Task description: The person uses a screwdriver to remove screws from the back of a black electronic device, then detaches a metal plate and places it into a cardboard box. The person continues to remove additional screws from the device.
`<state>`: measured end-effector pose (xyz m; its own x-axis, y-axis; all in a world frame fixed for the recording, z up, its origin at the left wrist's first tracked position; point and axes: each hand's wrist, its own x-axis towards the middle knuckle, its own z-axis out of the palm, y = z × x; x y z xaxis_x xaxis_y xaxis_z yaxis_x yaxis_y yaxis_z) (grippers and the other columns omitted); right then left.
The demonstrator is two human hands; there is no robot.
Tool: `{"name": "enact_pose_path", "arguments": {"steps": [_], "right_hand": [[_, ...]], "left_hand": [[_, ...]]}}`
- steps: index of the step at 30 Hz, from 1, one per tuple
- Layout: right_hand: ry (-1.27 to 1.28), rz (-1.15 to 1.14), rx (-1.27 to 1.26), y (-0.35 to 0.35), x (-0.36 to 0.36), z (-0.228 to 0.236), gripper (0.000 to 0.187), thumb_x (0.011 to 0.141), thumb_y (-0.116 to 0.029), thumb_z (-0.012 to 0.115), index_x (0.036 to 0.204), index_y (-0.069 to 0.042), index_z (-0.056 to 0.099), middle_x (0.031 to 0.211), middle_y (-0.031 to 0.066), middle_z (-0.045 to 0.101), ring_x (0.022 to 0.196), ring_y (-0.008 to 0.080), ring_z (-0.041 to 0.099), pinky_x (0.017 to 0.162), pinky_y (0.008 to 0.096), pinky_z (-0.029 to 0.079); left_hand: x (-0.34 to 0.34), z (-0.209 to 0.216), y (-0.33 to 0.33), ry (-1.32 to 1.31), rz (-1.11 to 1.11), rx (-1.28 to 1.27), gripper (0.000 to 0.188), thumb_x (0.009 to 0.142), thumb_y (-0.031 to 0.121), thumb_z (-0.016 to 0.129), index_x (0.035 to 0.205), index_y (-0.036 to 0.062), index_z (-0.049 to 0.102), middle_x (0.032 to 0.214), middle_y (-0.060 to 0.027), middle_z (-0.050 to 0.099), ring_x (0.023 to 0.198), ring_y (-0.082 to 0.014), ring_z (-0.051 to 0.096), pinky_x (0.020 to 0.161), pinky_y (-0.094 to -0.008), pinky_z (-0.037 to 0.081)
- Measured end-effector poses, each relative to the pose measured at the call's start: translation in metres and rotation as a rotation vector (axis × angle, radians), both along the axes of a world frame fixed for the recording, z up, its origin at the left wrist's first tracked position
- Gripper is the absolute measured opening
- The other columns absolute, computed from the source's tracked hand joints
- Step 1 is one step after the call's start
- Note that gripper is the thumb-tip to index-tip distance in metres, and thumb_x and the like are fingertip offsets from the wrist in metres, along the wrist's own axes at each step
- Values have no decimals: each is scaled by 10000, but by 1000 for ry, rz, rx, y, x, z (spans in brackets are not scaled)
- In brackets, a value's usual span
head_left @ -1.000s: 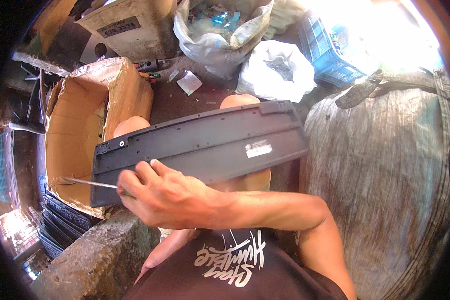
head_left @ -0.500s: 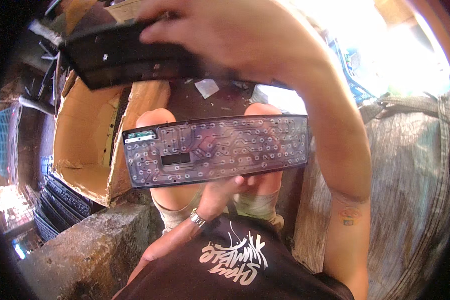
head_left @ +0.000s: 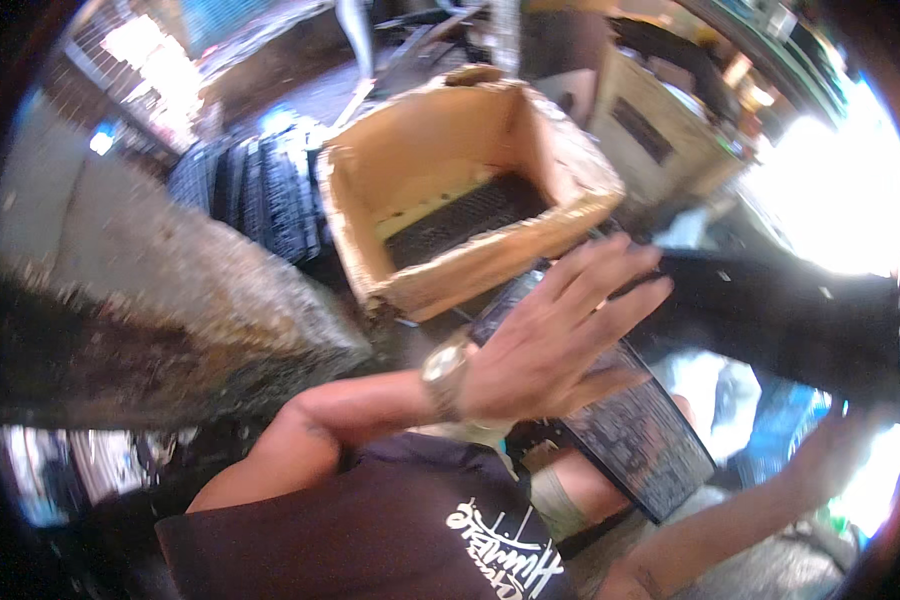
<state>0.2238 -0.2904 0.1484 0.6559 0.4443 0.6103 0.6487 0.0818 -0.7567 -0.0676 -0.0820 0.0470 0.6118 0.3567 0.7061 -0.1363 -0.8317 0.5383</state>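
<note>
Resting across my knees is an opened keyboard half, tilted now, with the clear membrane sheet showing in it. My left hand, with a wristwatch, is over its far end, fingers spread apart; whether the palm touches it I cannot tell. To the right a long black plastic keyboard cover is held up in the air. At its lower edge is my right hand, blurred and washed out by glare, closed on the cover as far as I can see.
An open cardboard box stands ahead, a dark keyboard part at its bottom. Several black keyboards are stacked left of it. A rough concrete ledge lies at the left. Another worn box stands farther back.
My view has swung left toward the box. My left hand has left the keyboard half's near edge and spread above it. My right hand and the black cover are now at the right.
</note>
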Motion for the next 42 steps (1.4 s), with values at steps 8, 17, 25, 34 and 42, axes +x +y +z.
{"name": "enact_pose_path", "arguments": {"steps": [8, 17, 25, 34, 42], "right_hand": [[-257, -393, -345, 20, -30, -66, 397, 1095, -42, 570, 1481, 51, 550, 1422, 185, 591, 1246, 264, 663, 962, 410, 644], [328, -297, -240, -36, -64, -155, 343, 1100, -163, 613, 1389, 16, 650, 905, 34, 602, 738, 117, 568, 636, 274, 522], [176, -675, -501, -41, -100, -154, 412, 1008, -327, 711, 1217, 23, 772, 1151, 246, 743, 1010, 368, 705, 896, 454, 559], [185, -750, -371, -65, -66, -125, 331, 994, -243, 634, 1016, 73, 730, 924, 173, 706, 763, 253, 620, 659, 392, 499], [342, -682, -418, -94, -84, -114, 372, 1083, -251, 581, 1374, -20, 602, 961, 65, 643, 727, 121, 565, 588, 262, 467]], "left_hand": [[19, 50, 61, -9, 120, -246, 472, 880, 283, 851, 1238, 11, 707, 998, -245, 771, 901, -385, 761, 824, -500, 577], [-144, 12, 406, 7, 1413, -361, 939, 910, 795, 618, 1490, 58, 589, 1453, -271, 640, 1375, -455, 590, 1156, -503, 455], [-338, -33, 510, 753, 2023, -410, 799, 925, 719, 627, 1500, 169, 547, 1477, -236, 545, 1350, -456, 546, 1110, -586, 445], [-366, -83, 487, 1126, 2097, -749, 894, 911, 699, 668, 1620, 256, 349, 1646, -219, 275, 1487, -508, 309, 1155, -713, 300], [-334, -116, 517, 1141, 2057, -445, 1043, 899, 682, 704, 1726, 334, 173, 1797, -204, 36, 1608, -554, 99, 1195, -825, 171]]}}
